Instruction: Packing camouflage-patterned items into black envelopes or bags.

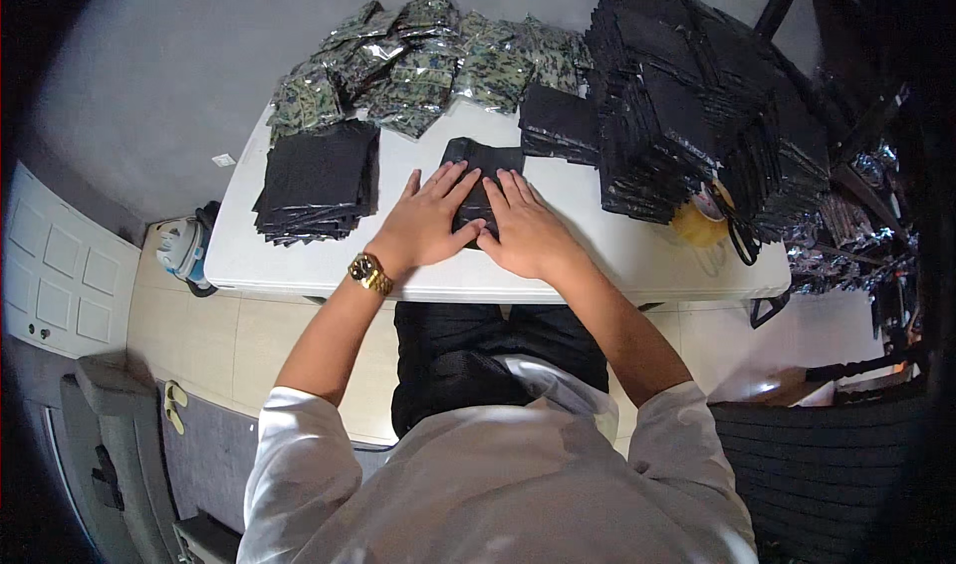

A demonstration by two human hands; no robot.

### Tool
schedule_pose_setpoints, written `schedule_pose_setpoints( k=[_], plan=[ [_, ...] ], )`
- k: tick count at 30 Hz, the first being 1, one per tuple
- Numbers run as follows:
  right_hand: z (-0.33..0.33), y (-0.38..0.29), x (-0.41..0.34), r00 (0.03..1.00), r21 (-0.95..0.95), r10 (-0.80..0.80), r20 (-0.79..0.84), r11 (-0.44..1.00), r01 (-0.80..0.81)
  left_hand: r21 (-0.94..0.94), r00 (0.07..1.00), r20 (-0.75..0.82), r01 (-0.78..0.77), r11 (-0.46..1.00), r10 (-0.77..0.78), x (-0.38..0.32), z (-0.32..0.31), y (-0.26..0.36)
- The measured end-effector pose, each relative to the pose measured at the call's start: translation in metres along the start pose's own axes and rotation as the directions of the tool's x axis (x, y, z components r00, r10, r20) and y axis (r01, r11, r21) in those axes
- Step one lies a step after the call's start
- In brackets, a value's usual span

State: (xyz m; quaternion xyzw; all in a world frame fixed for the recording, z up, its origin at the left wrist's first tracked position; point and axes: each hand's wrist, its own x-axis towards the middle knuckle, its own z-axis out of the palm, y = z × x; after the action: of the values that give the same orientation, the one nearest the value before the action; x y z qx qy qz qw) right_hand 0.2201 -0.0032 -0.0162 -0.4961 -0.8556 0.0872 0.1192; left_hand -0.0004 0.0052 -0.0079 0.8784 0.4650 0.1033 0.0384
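A black plastic packet (482,157) lies flat on the white table (299,269) in front of me. My left hand (433,217) presses on its left part, palm down with fingers spread. On its right part rests my right hand (523,224), also palm down, the thumbs of both hands nearly touching. Neither hand grips anything. To the left is a stack of black packets (321,172); a smaller black stack (559,120) sits just behind and right of my hands. Camouflage-patterned items in clear plastic (418,79) are heaped along the back of the table.
Tall piles of black packets (665,101) fill the table's right side. By their near edge are a roll of yellowish tape (700,220) and black-handled scissors (743,243). A white and blue appliance (181,249) stands on the floor left of the table.
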Motion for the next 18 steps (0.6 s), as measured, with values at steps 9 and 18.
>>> schedule_pose_setpoints(
  k=[9,18],
  plan=[
    [-0.01,0.02,0.013,0.997,0.039,-0.065,0.051,0.997,0.063,0.038,0.975,-0.058,0.216,0.976,-0.214,-0.004,0.005,0.027],
    [0.001,0.03,0.023,0.999,0.039,0.004,-0.044,0.999,-0.002,0.033,0.962,0.068,0.264,0.964,-0.266,0.01,-0.011,0.004]
  ],
)
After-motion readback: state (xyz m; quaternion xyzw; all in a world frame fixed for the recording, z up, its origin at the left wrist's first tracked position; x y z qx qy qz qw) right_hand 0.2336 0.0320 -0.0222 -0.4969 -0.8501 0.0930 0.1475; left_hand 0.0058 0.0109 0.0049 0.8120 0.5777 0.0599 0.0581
